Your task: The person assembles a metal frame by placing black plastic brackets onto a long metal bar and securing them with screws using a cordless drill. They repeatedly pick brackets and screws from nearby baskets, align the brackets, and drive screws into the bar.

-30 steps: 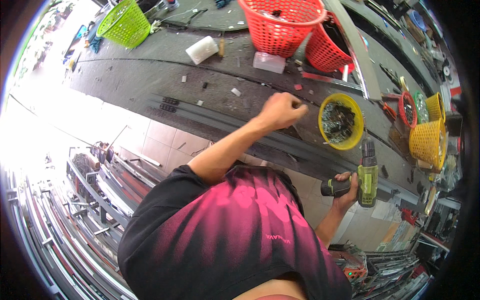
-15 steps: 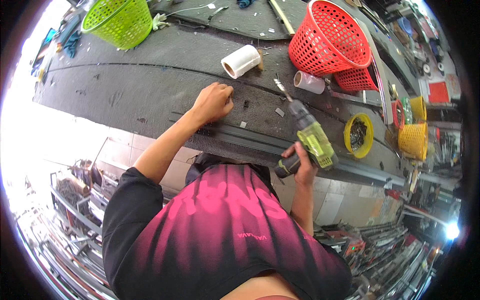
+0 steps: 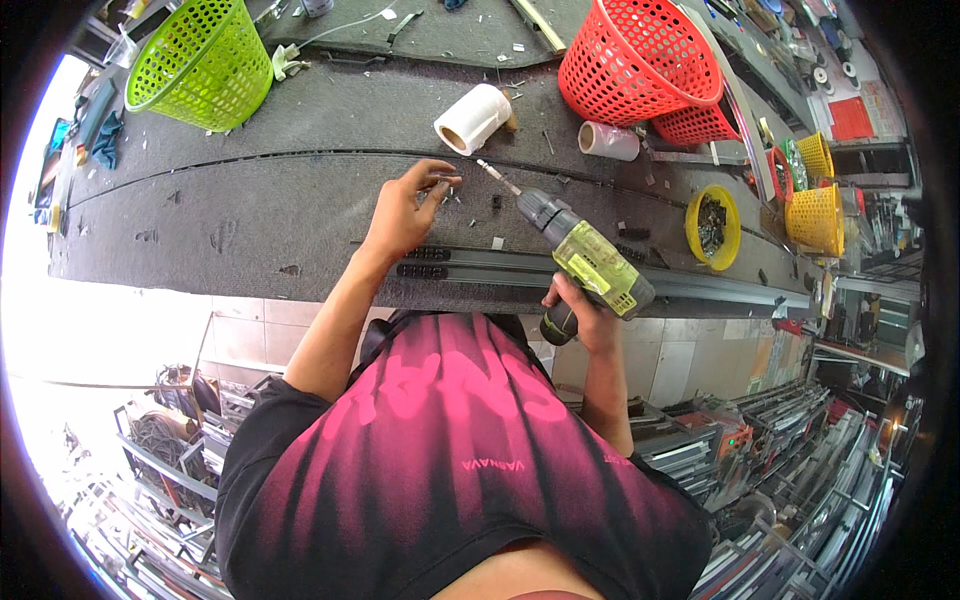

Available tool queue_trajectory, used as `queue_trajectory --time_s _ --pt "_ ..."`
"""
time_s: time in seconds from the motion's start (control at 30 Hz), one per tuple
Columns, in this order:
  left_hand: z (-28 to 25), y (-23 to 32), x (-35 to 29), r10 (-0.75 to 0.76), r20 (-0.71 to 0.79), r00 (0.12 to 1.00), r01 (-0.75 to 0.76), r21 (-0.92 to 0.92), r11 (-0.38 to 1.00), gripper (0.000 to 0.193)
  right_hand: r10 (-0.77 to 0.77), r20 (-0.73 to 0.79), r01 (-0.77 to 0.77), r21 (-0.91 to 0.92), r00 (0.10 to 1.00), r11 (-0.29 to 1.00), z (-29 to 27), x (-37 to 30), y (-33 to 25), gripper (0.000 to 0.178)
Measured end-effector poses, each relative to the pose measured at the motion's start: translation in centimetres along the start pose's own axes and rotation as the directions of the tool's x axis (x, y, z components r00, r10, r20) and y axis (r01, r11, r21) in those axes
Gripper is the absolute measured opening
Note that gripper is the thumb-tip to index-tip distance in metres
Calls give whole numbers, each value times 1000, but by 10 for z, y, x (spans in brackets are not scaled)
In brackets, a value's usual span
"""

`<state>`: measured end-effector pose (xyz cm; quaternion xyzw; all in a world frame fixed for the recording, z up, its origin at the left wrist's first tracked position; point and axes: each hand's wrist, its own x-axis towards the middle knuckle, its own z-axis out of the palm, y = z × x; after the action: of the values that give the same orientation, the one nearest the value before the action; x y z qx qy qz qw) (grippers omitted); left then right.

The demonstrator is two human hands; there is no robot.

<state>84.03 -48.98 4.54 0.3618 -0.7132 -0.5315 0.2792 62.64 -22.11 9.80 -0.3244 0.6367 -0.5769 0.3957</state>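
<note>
My right hand (image 3: 590, 312) is wrapped round the handle of a green and black cordless drill (image 3: 603, 262). The drill's long bit points to the far left, its tip close to my left hand (image 3: 405, 212). That hand is over the bench with thumb and fingers drawn together on something small and thin that I cannot make out. Tiny screw-like bits lie beside its fingertips. Nearer to me, long dark metal profiles (image 3: 500, 268) lie along the bench edge, with black fittings (image 3: 425, 270) at their left end.
On the dark bench (image 3: 330, 190) are a white film roll (image 3: 478, 115), a smaller roll (image 3: 610, 142), a green basket (image 3: 205, 70), a red basket (image 3: 640, 65) and a yellow bowl (image 3: 738, 235) of small dark parts. Racks of metal bars (image 3: 790, 440) stand on the floor.
My left hand has turned from a loose fist on the bench to a raised pinch. The drill has swung leftward, bringing its bit closer to that hand. The view has shifted slightly.
</note>
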Motion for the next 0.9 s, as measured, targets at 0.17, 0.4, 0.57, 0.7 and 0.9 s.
queue_trajectory --time_s 0.17,0.4,0.57,0.7,0.9 --pt "-10 -21 -20 -198 208 958 287 -729 621 15 61 95 -51 -106 994 993 10 -18 -6 15" --pt "-1 -23 -50 -214 259 942 250 -966 -70 22 77 187 -47 -159 979 986 32 -21 0 17" --pt "-4 -16 -56 -221 229 948 195 -967 -167 26 85 194 -80 -32 977 996 45 -20 12 19" --pt "-10 -12 -58 -204 234 951 191 -959 -210 28 70 214 -75 14 974 997 55 -23 13 19" --pt "-18 7 -59 -304 302 904 254 -949 -186 22 -208 199 264 -320 958 910 72 -24 -9 18"
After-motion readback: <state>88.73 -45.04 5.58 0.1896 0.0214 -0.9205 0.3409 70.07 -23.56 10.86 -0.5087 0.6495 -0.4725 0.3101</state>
